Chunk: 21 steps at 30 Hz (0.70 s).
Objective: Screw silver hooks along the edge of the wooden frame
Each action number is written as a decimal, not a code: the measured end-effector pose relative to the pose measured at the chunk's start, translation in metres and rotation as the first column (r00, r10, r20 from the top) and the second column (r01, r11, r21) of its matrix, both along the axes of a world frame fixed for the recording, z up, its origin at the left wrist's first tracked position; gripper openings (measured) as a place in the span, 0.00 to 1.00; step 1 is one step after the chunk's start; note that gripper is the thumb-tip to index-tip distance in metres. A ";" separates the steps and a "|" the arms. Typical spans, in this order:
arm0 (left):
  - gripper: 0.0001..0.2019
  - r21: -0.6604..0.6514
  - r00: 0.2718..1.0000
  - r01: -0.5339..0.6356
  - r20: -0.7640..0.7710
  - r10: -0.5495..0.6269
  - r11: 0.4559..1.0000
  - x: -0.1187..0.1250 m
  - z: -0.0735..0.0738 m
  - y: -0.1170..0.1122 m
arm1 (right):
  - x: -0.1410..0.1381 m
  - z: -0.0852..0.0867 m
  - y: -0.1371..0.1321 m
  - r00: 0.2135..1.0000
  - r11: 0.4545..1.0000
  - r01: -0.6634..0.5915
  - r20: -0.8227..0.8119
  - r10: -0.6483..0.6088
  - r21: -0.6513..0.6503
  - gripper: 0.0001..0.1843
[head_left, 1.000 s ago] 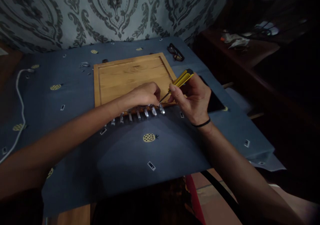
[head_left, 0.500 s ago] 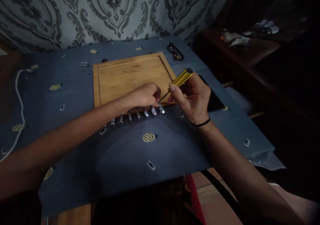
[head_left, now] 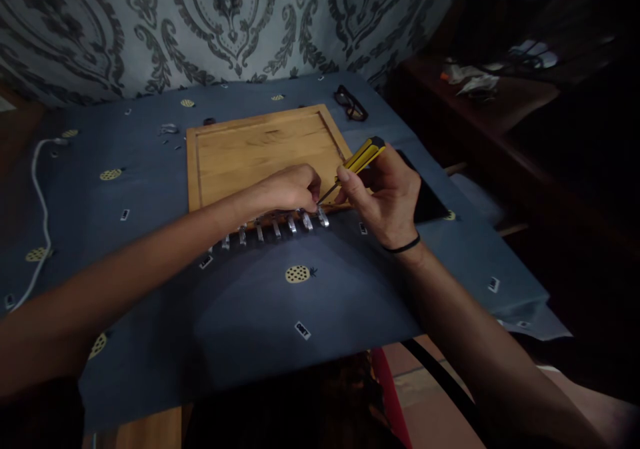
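A yellow and black screwdriver [head_left: 365,156] is gripped in my right hand [head_left: 390,196], its shaft slanting down to the near right part of a wooden board [head_left: 260,146]. Several shiny metal hooks [head_left: 293,224] stick out in a row along the board's near edge. The tip meets the work beside the rightmost hook [head_left: 323,217]. My left hand [head_left: 293,189] rests over that edge with its fingers curled and pinched close to the screwdriver tip. What those fingers hold, if anything, is hidden from me.
Dark-framed glasses [head_left: 351,102] lie beyond the board's right corner. A small metal piece [head_left: 169,128] with tiny bits near it is at the back left. A white cable [head_left: 43,216] runs down the left side, and a flat black object [head_left: 425,192] lies behind my right hand.
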State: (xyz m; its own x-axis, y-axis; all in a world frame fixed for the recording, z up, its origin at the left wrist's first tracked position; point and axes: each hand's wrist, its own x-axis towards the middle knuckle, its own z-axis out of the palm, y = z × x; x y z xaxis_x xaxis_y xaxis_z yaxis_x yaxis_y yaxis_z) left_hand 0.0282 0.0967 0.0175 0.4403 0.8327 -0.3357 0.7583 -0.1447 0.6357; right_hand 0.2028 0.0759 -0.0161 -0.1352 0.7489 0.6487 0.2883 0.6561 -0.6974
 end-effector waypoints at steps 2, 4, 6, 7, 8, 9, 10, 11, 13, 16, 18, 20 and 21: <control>0.06 -0.006 0.999 0.019 0.041 -0.019 1.000 -0.001 0.000 0.000 | 0.000 0.001 0.000 1.000 1.000 -0.004 0.000 0.004 0.005 0.25; 0.06 -0.005 0.996 0.035 0.078 -0.034 0.999 -0.003 0.001 0.000 | 0.000 0.002 -0.001 1.000 1.000 -0.014 -0.004 0.014 0.015 0.25; 0.06 -0.009 0.994 0.046 0.102 -0.045 0.999 -0.004 0.001 0.000 | 0.000 0.002 -0.001 1.000 1.000 -0.022 -0.007 0.022 0.017 0.24; 0.06 -0.013 0.992 0.052 0.113 -0.050 0.999 -0.005 0.001 0.000 | 0.000 0.003 -0.001 1.000 1.000 -0.025 -0.005 0.025 0.013 0.24; 0.06 -0.016 0.991 0.056 0.121 -0.053 0.998 -0.006 0.001 0.000 | 0.000 0.003 -0.001 1.000 1.000 -0.026 0.001 0.026 0.007 0.23; 0.06 -0.015 0.990 0.058 0.128 -0.056 0.998 -0.007 0.000 0.001 | 0.001 0.003 -0.001 1.000 1.000 -0.025 0.007 0.025 0.001 0.23; 0.06 -0.012 0.990 0.058 0.131 -0.056 0.998 -0.007 -0.001 0.001 | 0.001 0.003 -0.001 1.000 1.000 -0.024 0.011 0.024 -0.001 0.23; 0.06 -0.009 0.990 0.058 0.132 -0.056 0.998 -0.008 -0.002 0.001 | 0.001 0.002 0.000 1.000 1.000 -0.024 0.012 0.024 0.001 0.22; 0.06 0.002 0.990 0.053 0.132 -0.053 0.999 -0.008 -0.003 0.002 | 0.001 0.002 0.000 1.000 1.000 -0.020 0.010 0.020 0.010 0.22; 0.05 0.019 0.989 0.046 0.142 -0.049 0.999 -0.008 -0.005 0.002 | 0.001 0.003 -0.001 1.000 1.000 -0.012 0.025 0.012 0.009 0.23; 0.06 0.032 0.987 0.046 0.150 -0.050 0.998 -0.009 -0.005 0.002 | 0.001 0.003 -0.001 0.999 1.000 -0.006 0.040 0.006 0.001 0.23; 0.07 0.039 0.985 0.063 0.157 -0.068 0.997 -0.011 -0.004 0.002 | 0.001 0.004 -0.002 0.999 1.000 -0.007 0.040 0.007 -0.001 0.23; 0.08 0.044 0.984 0.075 0.160 -0.081 0.996 -0.012 -0.004 0.002 | 0.001 0.004 -0.002 0.999 1.000 -0.010 0.035 0.010 -0.002 0.23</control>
State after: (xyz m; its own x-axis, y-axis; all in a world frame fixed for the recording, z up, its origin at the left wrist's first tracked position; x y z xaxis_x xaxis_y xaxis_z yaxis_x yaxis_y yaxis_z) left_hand 0.0165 0.0986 0.0140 0.5505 0.8041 -0.2245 0.6318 -0.2254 0.7416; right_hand 0.2041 0.0742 -0.0120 -0.1650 0.7489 0.6418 0.3062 0.6574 -0.6885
